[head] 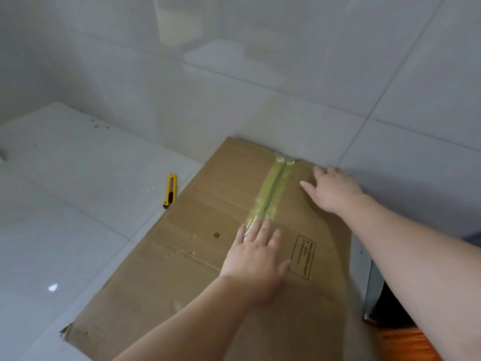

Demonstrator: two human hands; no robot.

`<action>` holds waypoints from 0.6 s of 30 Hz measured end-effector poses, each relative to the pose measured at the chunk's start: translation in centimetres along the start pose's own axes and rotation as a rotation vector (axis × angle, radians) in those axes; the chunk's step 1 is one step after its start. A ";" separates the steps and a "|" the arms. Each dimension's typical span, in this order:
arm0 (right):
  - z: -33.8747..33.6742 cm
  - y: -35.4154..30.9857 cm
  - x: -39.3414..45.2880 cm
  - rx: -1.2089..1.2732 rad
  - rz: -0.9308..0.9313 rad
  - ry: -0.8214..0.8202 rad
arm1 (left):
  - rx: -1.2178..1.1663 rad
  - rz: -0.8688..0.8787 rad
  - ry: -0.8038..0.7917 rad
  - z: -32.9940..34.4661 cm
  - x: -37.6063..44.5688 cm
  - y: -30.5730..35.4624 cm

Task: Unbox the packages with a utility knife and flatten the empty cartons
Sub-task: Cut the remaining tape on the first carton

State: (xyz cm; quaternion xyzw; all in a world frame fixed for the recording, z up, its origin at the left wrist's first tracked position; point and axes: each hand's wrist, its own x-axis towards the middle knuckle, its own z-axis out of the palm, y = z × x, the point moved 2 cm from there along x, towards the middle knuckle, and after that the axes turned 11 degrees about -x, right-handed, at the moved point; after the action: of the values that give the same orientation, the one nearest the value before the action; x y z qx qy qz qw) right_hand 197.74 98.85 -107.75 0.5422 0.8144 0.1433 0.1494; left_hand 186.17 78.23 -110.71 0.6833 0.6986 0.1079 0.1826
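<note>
A flattened brown carton [197,259] lies on the white tiled floor, its far end against the tiled wall. A strip of yellowish tape [273,194] runs down its far half. My left hand [256,259] presses flat on the carton's middle, fingers straight, fingertips at the near end of the tape. My right hand [331,188] lies open on the carton's far right part near the wall, fingers spread. A yellow and black utility knife [170,191] rests on the floor just left of the carton, held by neither hand.
The grey tiled wall [260,74] rises right behind the carton. White floor tiles [65,204] stretch to the left. A metal-edged object [369,282] and something orange [406,342] sit at the lower right, partly hidden by my right arm.
</note>
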 end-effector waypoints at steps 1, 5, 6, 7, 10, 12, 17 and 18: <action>0.5 0.0 0.5 0.008 0.004 -0.008 | 0.011 -0.005 -0.007 0.4 0.6 -0.1; 1.9 -0.5 2.5 0.050 -0.026 -0.025 | 0.060 -0.010 -0.005 1.3 1.7 -0.9; 2.2 -0.7 2.9 0.060 -0.032 -0.029 | 0.061 -0.007 -0.001 1.4 1.8 -1.0; 2.4 -0.8 3.3 0.066 -0.035 -0.030 | 0.057 -0.003 0.002 1.4 1.8 -1.1; 2.8 -1.4 3.9 0.085 0.002 -0.007 | 0.044 0.006 -0.003 1.4 1.7 -1.3; 2.6 -1.6 4.3 0.085 0.042 -0.003 | 0.045 0.016 -0.008 1.5 1.7 -1.5; 2.0 -2.3 4.1 0.050 0.066 -0.031 | 0.047 0.030 -0.009 1.3 0.5 -2.3; 2.0 -2.7 3.7 0.048 0.071 -0.029 | 0.050 0.033 -0.013 1.3 0.1 -2.6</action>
State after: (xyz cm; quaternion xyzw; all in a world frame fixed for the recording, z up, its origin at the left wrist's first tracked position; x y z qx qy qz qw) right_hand 194.92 101.46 -110.95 0.5760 0.7957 0.1211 0.1429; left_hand 184.33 78.04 -112.93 0.6999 0.6884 0.0893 0.1682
